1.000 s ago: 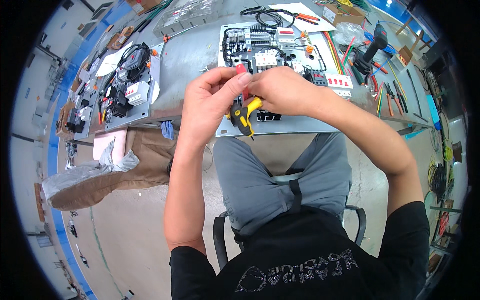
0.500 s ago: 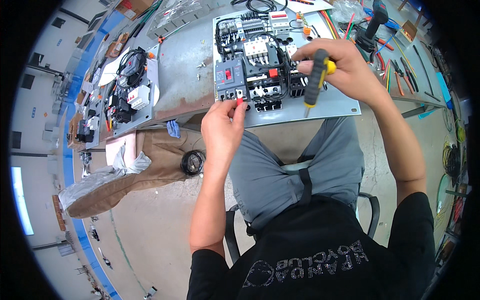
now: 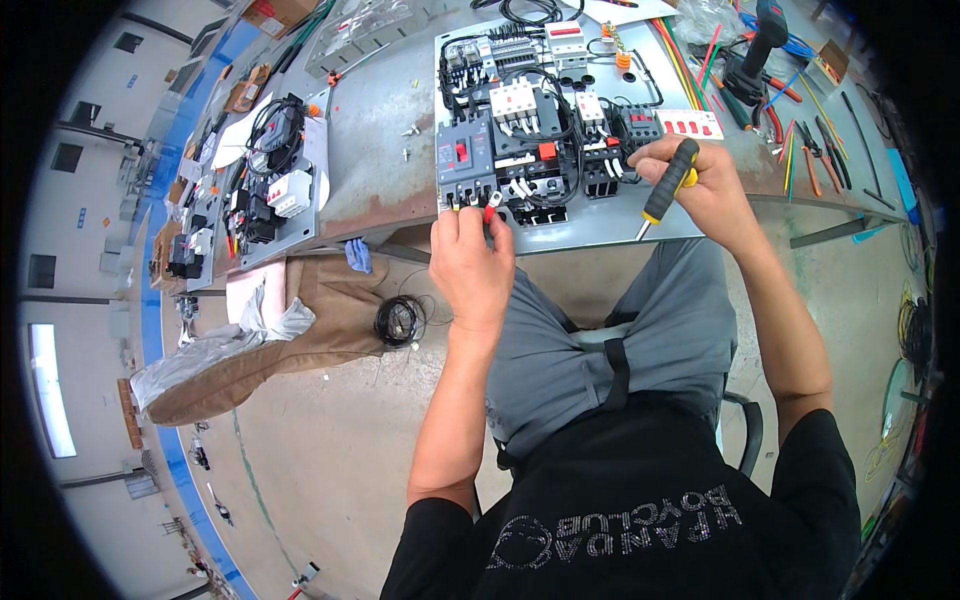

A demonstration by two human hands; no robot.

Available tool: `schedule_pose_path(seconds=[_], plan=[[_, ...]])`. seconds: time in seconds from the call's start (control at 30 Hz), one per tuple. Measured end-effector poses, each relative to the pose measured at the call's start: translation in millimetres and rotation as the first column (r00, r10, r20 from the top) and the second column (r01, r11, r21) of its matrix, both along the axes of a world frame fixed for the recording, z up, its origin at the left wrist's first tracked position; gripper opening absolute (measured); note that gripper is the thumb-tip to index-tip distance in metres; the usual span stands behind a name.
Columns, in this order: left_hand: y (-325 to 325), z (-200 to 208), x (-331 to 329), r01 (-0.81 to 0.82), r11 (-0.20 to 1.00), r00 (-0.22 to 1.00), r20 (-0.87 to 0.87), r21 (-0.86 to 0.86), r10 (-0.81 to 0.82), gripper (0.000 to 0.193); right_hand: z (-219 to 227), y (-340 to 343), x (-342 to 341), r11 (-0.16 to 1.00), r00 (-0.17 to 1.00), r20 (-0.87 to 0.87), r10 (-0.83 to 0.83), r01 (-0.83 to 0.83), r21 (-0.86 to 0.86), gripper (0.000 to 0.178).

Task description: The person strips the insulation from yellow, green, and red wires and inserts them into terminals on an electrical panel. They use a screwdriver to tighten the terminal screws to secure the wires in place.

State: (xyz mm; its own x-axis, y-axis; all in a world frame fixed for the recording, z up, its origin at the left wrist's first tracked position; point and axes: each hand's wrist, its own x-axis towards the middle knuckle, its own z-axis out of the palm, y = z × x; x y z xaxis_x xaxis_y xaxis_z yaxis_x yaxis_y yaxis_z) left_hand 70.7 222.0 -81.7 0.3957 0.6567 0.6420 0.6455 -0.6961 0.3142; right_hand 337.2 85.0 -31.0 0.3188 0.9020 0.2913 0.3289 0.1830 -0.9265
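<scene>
Gray metal workbench (image 3: 365, 135) fills the far part of your view, with a cordless drill (image 3: 768, 36) at the far right and a second panel (image 3: 290, 195) of electrical parts to the left. Right in front of your knees lies the mounting plate (image 3: 640, 215), and the dark gray breaker (image 3: 478, 135) sits at its near left.

Your left hand (image 3: 472, 272) is at the breaker's near terminals, thumb and fingertips appearing to pinch a red-sleeved lug (image 3: 492, 207) by its sleeve, its metal ring pointing away from you. Your right hand (image 3: 705, 185), over the plate's near right, has its fingers wrapped around a black-and-yellow screwdriver (image 3: 668, 183), tip angled toward you and touching nothing.

Judging by how things lie, the main devices are already mounted and many black cables (image 3: 562, 128) are routed among them. The lug looks unfastened: its ring shows no screw through it. How many neighboring terminals remain, I cannot tell; your left fingers partly hide them.
</scene>
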Motion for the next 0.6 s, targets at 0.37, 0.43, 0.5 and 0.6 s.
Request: schedule_pose_path(seconds=[0.37,0.43,0.5,0.6], plan=[[17,-13,6,0.023,0.996,0.994,0.108,0.088,-0.033,0.017,-12,-6,-32,0.998,0.999,0.0,0.045,-0.045,-0.041,0.012],[18,-18,8,0.032,0.989,0.992,0.118,0.142,-0.049,0.019,-20,-8,-35,0.998,0.999,-0.008,0.04,-0.04,-0.043,0.012],[17,-19,10,0.044,0.985,0.992,0.112,0.168,-0.064,0.02,-26,-9,-37,0.998,0.998,-0.051,0.025,-0.027,-0.051,0.012],[12,-23,9,0.084,0.98,0.99,0.099,0.178,-0.103,0.02,-30,-12,-37,0.999,0.998,-0.06,0.003,-0.006,-0.054,0.013]])
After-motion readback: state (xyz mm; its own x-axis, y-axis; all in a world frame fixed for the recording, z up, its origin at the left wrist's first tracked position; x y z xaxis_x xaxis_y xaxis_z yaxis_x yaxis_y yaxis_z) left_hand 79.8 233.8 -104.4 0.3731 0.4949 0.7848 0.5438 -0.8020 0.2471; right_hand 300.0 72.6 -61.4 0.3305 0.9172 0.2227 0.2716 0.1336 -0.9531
